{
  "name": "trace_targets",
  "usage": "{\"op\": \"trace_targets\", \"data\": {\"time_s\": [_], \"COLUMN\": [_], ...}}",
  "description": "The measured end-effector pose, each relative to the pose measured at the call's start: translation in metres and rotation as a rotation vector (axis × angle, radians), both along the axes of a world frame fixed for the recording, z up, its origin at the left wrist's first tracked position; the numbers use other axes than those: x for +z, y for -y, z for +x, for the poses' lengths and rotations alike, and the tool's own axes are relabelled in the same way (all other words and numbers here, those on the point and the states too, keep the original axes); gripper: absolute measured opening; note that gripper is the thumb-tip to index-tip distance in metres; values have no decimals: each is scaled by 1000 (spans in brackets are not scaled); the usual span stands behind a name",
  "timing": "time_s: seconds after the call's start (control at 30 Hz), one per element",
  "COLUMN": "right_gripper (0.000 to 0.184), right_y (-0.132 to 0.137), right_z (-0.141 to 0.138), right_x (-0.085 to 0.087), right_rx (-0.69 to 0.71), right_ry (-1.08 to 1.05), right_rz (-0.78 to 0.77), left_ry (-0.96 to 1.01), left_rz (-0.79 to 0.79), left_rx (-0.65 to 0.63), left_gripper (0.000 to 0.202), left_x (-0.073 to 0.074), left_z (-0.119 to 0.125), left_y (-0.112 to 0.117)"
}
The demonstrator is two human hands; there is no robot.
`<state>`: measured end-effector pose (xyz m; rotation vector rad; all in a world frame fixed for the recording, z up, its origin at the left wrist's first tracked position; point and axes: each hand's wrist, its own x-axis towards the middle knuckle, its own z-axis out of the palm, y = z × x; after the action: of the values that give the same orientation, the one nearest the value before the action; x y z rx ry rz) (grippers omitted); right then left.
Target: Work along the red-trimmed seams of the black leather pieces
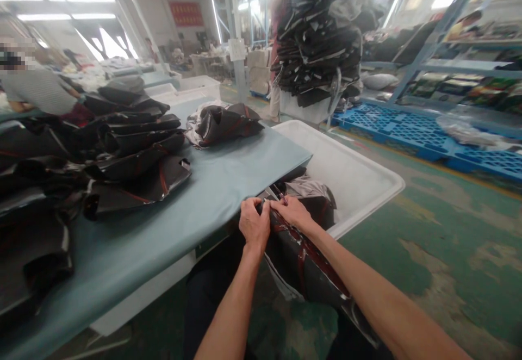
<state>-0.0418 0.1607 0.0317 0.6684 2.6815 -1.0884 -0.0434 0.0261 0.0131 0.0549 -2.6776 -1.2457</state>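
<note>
A dark grey sewn cover (316, 267) with red trim and a pale lining hangs across my lap. At the table corner, my left hand (255, 221) pinches its upper edge between thumb and fingers. Close beside it, almost touching, my right hand (291, 211) is closed on small scissors (270, 191). Their thin, light blades point away from me, and the fingers hide most of the handles. The cover runs back under my right forearm, its far end partly out of sight.
A blue-green table (228, 178) bears piled dark covers (134, 180) on the left and another bundle (228, 123) farther back. A white bin (367, 172) at right holds more pieces. Beyond stand a loaded cart (318, 50), blue pallets (379, 126) and a person (36, 85) at left.
</note>
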Motion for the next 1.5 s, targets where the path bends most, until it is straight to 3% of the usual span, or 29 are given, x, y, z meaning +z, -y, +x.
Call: {"op": "trace_targets", "data": {"time_s": [0.1, 0.3, 0.5, 0.63, 0.77, 0.83, 0.93, 1.1, 1.37, 1.5], "right_gripper": [39, 36, 44, 38, 40, 41, 43, 48, 62, 61], "right_y": [2, 7, 12, 12, 10, 9, 7, 6, 10, 8], "right_z": [2, 5, -4, -14, -16, -15, -16, -27, -21, -21], "right_x": [1, 8, 15, 11, 4, 3, 4, 9, 2, -2], "right_rx": [-2, 24, 41, 57, 69, 72, 63, 78, 62, 55], "right_ry": [31, -3, -58, -50, -31, -34, -10, 88, -72, -79], "right_rz": [-11, 160, 225, 213, 191, 185, 160, 129, 235, 232], "left_ry": [-38, 85, 98, 114, 189, 236, 255, 224, 164, 202], "left_rz": [-1, 326, 397, 341, -11, -101, 10, 170, 113, 4], "left_rx": [-20, 166, 148, 173, 99, 45, 79, 161, 96, 62], "left_gripper": [18, 12, 15, 16, 22, 23, 20, 25, 22, 36], "left_x": [-1, -12, -28, -16, 9, 16, 15, -1, 4, 14], "left_z": [-3, -13, -14, -9, -9, -11, -15, -20, -11, -10], "left_y": [-2, -13, -14, -14, -6, -1, 0, -7, -2, -2]}}
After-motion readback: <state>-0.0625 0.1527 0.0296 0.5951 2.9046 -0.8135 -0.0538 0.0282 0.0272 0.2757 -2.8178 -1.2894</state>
